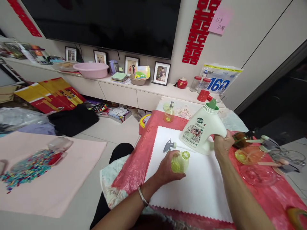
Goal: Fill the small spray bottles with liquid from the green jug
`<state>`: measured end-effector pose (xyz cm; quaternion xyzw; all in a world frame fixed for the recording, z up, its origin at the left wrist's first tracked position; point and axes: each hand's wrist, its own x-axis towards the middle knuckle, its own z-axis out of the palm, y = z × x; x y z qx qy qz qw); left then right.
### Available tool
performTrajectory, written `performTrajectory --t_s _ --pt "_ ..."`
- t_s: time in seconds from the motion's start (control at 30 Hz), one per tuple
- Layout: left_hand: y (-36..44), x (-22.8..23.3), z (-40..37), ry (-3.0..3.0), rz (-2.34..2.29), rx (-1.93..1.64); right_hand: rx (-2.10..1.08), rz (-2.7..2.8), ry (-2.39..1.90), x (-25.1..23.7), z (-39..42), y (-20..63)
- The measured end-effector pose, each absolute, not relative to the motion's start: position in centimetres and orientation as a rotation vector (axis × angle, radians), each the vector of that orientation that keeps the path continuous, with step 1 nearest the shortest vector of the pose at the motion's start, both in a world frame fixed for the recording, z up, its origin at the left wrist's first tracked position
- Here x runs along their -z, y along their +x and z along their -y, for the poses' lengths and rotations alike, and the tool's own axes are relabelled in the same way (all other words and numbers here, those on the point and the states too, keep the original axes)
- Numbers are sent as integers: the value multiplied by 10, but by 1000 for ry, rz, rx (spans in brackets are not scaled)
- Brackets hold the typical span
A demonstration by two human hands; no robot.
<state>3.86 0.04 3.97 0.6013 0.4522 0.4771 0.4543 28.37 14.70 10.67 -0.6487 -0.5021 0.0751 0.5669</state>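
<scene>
Cluttered living-room surroundings are being shown from the head view: a low shelf (148, 91) with framed photos and a pink basin (91, 69) is running beneath a dark screen. On the counter (275, 198), a white mat (192, 188) is being used over a red cloth. A small yellow-green bottle (180, 161), uncapped, is being gripped around its body by the left hand (168, 167), low on the mat. A white detergent jug (202, 129) is being held tilted by its handle in the closed right hand (222, 145), just beyond the small bottle. A grey spray head (169, 145) is lying beside them. The jug is being judged heavy and slick, best held by the handle; the little bottle, light and easily tipped.
</scene>
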Motion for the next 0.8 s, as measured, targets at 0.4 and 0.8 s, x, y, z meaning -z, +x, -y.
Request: performTrajectory --t_s 0.4,0.8 --pt "38 -37 1 1387 -1053 -1199 229 1513 -1365 -110 -59 274" --pt "18 -47 31 1321 -1028 -1180 -217 2484 -1305 -52 -84 176"
